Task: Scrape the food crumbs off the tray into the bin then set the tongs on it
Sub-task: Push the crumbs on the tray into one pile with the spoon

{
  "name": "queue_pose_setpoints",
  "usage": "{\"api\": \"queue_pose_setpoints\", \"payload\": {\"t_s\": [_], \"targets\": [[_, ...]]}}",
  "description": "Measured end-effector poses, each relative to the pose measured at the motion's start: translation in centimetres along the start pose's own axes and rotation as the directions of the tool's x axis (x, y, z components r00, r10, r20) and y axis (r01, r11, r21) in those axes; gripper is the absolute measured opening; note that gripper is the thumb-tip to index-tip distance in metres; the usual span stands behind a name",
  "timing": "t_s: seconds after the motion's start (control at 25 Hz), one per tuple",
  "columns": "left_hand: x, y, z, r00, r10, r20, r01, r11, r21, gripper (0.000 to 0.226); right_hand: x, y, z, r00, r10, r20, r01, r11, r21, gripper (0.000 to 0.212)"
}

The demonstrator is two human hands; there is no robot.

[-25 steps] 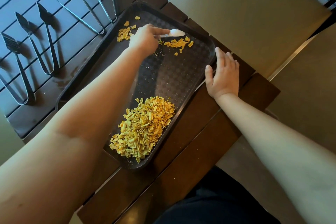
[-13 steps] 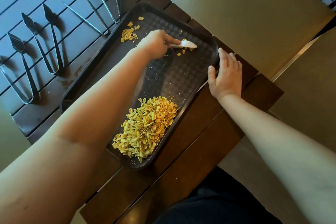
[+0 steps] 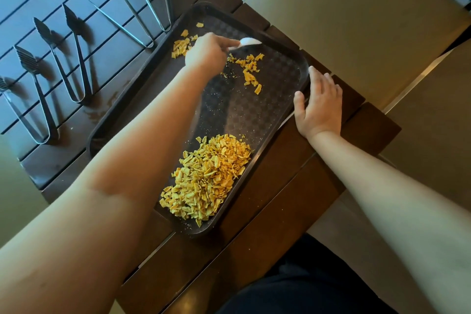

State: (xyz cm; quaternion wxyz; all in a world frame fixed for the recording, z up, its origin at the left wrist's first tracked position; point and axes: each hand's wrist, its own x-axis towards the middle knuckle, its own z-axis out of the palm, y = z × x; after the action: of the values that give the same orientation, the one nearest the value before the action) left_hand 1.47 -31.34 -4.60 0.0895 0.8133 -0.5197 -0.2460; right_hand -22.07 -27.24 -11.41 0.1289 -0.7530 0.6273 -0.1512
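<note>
A dark rectangular tray [image 3: 285, 99] lies diagonally on a slatted wooden table. A big heap of yellow crumbs [image 3: 209, 178] fills its near corner. A trail of crumbs [image 3: 248, 69] lies near the far end, and a small patch [image 3: 181, 44] sits at the far left. My left hand [image 3: 207, 55] grips a white spoon [image 3: 248, 41] just beyond the trail of crumbs, near the tray's far rim. With straight fingers, my right hand [image 3: 318, 102] rests flat against the tray's right rim. Several metal tongs [image 3: 76, 58] lie on the table left of the tray.
The dark wooden table [image 3: 293, 199] ends just right of the tray, with beige floor [image 3: 344, 20] beyond. Thin long tongs [image 3: 142, 0] lie at the tray's far left corner. No bin is in view.
My left hand pushed the spoon rightward, then drew back toward the tray's far rim. The far crumbs are spread into a trail toward me. My right hand stayed on the rim.
</note>
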Motion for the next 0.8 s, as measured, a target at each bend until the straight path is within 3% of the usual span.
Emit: {"api": "queue_pose_setpoints", "payload": {"t_s": [0.24, 0.32, 0.4, 0.48, 0.8], "targets": [[-2.0, -2.3, -0.8, 0.967, 0.17, 0.188, -0.186, 0.98, 0.07, 0.038, -0.1, 0.0, 0.1, 1.0, -0.003, 0.001, 0.003, 1.0, -0.002, 0.059], [-2.7, -2.8, -1.3, 0.977, 0.158, 0.142, -0.152, 0.987, -0.052, 0.036, -0.1, 0.0, 0.1, 1.0, -0.004, 0.001, 0.004, 1.0, -0.003, 0.059], [-2.8, -3.0, -1.4, 1.0, 0.027, 0.002, -0.026, 0.98, -0.198, 0.035, -0.1, 0.0, 0.1, 1.0, -0.008, -0.003, 0.008, 1.0, -0.005, 0.059], [-3.0, -3.2, -1.2, 0.994, -0.091, -0.052, 0.078, 0.974, -0.212, 0.035, -0.1, 0.0, 0.1, 1.0, -0.017, -0.008, 0.017, 1.0, -0.006, 0.058], [-5.6, -3.8, -0.2, 0.983, 0.021, 0.185, 0.012, 0.985, -0.172, 0.04, -0.1, 0.0, 0.2, 1.0, -0.017, -0.021, 0.017, 1.0, 0.003, 0.058]]}}
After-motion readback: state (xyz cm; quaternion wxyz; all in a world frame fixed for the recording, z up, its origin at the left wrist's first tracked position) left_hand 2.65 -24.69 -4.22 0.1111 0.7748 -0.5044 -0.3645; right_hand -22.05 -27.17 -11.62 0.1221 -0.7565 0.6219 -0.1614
